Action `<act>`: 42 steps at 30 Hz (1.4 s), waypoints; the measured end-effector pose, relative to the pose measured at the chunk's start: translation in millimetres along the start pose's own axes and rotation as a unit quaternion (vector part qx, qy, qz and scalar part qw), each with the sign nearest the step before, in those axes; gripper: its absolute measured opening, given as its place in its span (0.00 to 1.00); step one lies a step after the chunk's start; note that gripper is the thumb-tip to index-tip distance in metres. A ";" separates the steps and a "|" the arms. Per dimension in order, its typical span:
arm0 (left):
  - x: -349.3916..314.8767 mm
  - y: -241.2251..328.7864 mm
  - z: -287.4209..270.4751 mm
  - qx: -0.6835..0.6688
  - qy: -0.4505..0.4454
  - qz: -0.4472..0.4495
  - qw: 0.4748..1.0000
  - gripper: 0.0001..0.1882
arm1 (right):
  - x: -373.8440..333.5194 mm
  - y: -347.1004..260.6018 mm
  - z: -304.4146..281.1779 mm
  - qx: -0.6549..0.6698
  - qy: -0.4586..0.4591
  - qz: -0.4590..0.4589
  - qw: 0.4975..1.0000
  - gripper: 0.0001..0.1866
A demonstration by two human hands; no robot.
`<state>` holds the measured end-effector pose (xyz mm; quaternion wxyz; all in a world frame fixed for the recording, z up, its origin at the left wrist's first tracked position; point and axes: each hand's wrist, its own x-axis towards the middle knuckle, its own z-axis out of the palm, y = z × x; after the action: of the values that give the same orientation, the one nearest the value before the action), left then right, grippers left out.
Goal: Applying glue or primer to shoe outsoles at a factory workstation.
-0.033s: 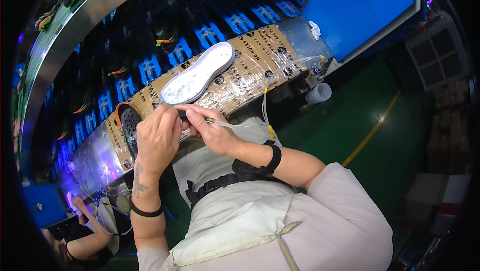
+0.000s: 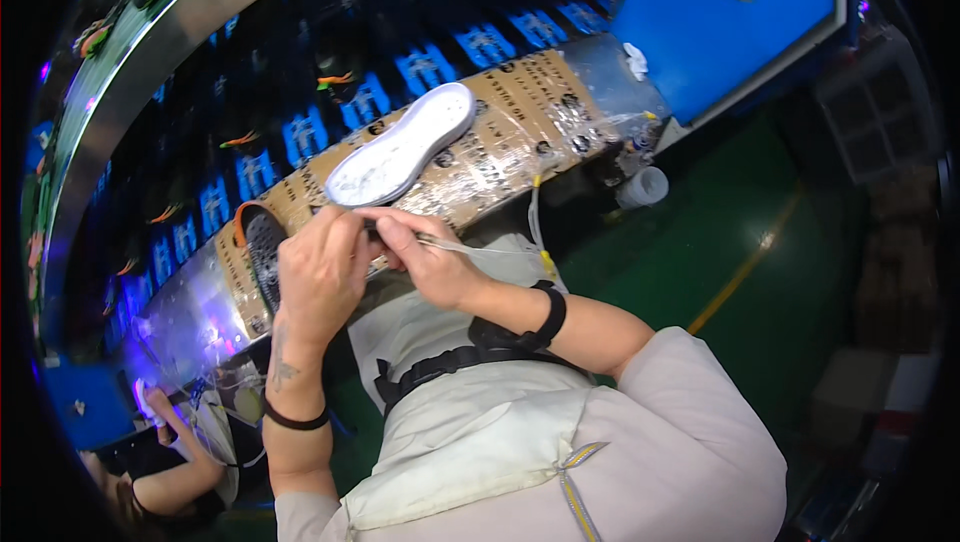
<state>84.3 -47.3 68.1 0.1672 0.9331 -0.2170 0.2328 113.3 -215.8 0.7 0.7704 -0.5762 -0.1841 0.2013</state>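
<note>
The right hand [image 2: 435, 267] gripped a thin dark tool [image 2: 426, 238], trailing a clear tube [image 2: 485, 249], near the bench [image 2: 540, 107]; the left hand [image 2: 318, 267] was curled against it, its exact hold impossible to tell. A dark shoe [image 2: 265, 247] and white sole [image 2: 400, 147] lay beyond on the bench.

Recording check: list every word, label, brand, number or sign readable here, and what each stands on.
Cardboard: rows of dark capital letters, partly legible, and round black emblems; wording not copied here.
Blue cabinet: round pattern of arcs, no letters seen.
White sole: no lettering I can make out.
</note>
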 end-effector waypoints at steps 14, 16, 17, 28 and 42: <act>-49.7 31.8 40.3 -0.238 0.077 -0.218 0.943 0.09 | 13.5 -1.2 -16.9 0.237 0.065 0.073 0.967 0.35; -45.6 32.3 39.0 -0.269 0.123 -0.285 0.912 0.08 | 16.5 0.2 -16.8 0.242 0.060 0.066 0.966 0.35; -48.7 29.8 36.5 -0.267 0.124 -0.287 0.912 0.08 | 15.3 0.9 -16.2 0.248 0.064 0.069 0.964 0.35; -149.6 -4.0 34.9 0.209 -0.052 -0.486 0.847 0.56 | 23.1 19.3 -16.9 0.323 0.058 0.114 0.938 0.34; -164.7 -9.1 -38.7 0.037 0.096 -0.483 0.870 0.41 | 6.9 40.7 -55.9 0.234 0.086 0.079 0.965 0.35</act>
<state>-56.7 30.3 15.0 0.2444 0.9000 0.2865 0.2196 144.0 -247.2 -53.1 0.8786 -0.4074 -0.0191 0.2486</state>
